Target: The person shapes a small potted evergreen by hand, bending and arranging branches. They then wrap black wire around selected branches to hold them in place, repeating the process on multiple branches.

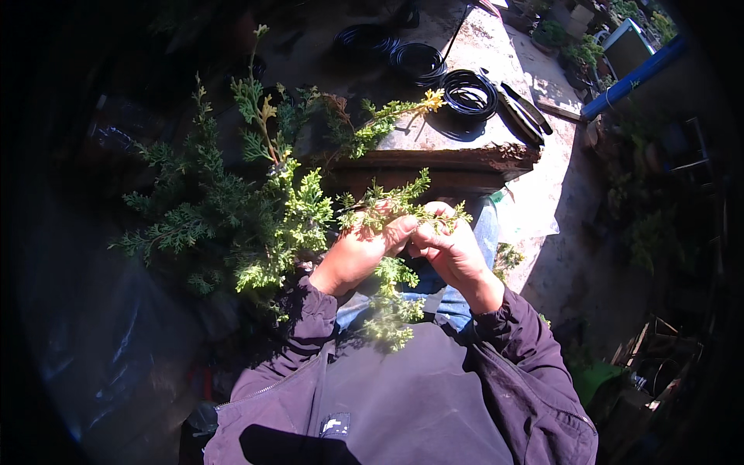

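Observation:
In the middle, my left hand [360, 252] is closed on a leafy conifer sprig [403, 198], its thumb near my right fingertips; some fingers are hidden by foliage. My right hand [449, 248] pinches the same sprig just to the right, thumb and forefinger together. The rest of the bushy conifer [201, 209] spreads to the left of my hands, with pale green and yellowish tips sunlit and deeper parts in shade. More light green foliage [395, 318] hangs below my hands, over my lap.
Several coils of black wire [418, 63] and dark long-handled cutters [523, 112] lie on a worn bench [488, 136] ahead. A blue pipe [632, 77] slants at upper right near potted plants [581, 54]. Dark plastic sheeting [116, 349] is at left; a wooden crate [643, 364] is at lower right.

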Motion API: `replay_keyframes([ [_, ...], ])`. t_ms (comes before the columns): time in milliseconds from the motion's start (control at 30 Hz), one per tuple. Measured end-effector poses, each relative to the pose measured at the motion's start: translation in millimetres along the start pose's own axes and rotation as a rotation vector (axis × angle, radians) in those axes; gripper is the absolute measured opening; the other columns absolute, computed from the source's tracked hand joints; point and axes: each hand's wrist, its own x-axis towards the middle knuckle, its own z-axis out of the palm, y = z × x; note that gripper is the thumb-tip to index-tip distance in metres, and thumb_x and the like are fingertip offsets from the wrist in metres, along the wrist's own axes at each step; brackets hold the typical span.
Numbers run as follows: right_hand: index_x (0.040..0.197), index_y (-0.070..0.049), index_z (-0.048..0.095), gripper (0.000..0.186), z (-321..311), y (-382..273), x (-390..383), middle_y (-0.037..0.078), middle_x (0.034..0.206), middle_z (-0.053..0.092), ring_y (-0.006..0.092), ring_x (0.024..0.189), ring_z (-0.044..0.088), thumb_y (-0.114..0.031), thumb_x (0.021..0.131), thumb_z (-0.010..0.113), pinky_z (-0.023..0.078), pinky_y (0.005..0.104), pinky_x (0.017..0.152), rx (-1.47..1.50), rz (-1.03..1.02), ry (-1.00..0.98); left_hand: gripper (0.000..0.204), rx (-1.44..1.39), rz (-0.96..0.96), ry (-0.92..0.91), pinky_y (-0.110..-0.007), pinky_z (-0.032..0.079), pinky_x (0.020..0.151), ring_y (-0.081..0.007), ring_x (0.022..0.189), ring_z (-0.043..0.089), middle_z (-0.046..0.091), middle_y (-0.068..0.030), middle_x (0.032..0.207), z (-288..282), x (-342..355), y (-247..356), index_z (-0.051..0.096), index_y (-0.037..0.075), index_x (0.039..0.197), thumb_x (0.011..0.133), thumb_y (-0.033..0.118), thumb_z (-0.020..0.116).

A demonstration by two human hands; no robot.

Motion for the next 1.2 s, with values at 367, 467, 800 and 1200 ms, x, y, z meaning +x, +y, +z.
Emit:
replay_keyframes([
  [367, 0.114, -0.003, 0.057, 0.031, 3.8, -5.6, -19.7, 0.010, 0.100, 0.070, 0.0165, 0.083, 0.069, -0.006, 0.089, 0.075, 0.056, 0.0260, 0.070, -0.032, -0.009, 0.127, 0.016, 0.130, 0.051, 0.047, -0.023, 0.042, 0.067, -0.0061, 0.072, 0.050, 0.058, 0.0027, 0.082, 8.3, -3.6, -4.1, 0.061, 0.005, 0.114, 0.103, 0.016, 0.059],
  [467, 0.114, -0.003, 0.057, 0.034, 1.9, -2.5, -19.2, 0.011, 0.101, 0.068, 0.0181, 0.082, 0.069, -0.011, 0.088, 0.077, 0.057, 0.0277, 0.069, 0.022, -0.067, 0.030, 0.017, 0.267, 0.058, -0.007, -0.023, 0.043, 0.066, -0.0056, 0.072, 0.051, 0.059, 0.0033, 0.084, 7.7, -1.6, -3.0, 0.062, 0.005, 0.113, 0.103, 0.018, 0.060],
  [800, 0.111, -0.004, 0.058, 0.031, -0.1, 0.4, -21.5, 0.009, 0.094, 0.067, 0.0186, 0.080, 0.067, -0.012, 0.088, 0.077, 0.056, 0.0304, 0.070, 0.089, 0.060, 0.059, 0.018, 0.200, -0.005, -0.024, -0.024, 0.044, 0.068, -0.0054, 0.075, 0.051, 0.060, 0.0020, 0.088, 9.5, -5.8, 2.4, 0.062, 0.004, 0.107, 0.101, 0.021, 0.064],
  [1200, 0.093, -0.007, 0.052, 0.026, -7.0, -32.0, 7.3, 0.013, 0.089, 0.069, 0.0182, 0.076, 0.068, 0.000, 0.085, 0.076, 0.055, 0.0290, 0.066, -0.165, 0.118, -0.083, 0.020, 0.185, -0.113, -0.116, -0.022, 0.043, 0.063, -0.0042, 0.075, 0.054, 0.064, 0.0011, 0.091, 7.6, -5.5, 3.9, 0.060, 0.005, 0.109, 0.097, 0.019, 0.069],
])
